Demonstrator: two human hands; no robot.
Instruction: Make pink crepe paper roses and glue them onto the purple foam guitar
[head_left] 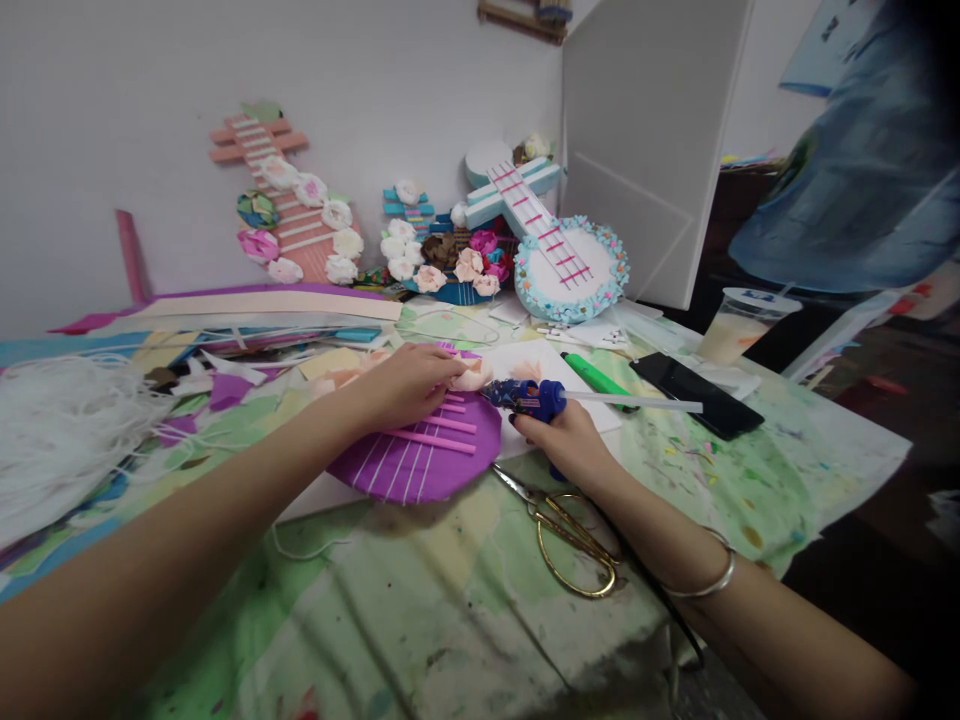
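Observation:
My right hand is wrapped round a blue hot glue gun, with a long clear glue stick poking out of its back. The gun's nozzle points left at a pale peach paper flower, which my left hand pinches between its fingers. Whether the nozzle touches the flower I cannot tell. Beneath my left hand lies a purple paper instrument body with white strings and pink strips across it. Gold-handled scissors lie spread just below my right hand.
Finished paper instruments with flowers lean against the back wall. A green marker, a black phone and a drink cup stand or lie at right. White cord is heaped at left. A black cable hangs over the front edge.

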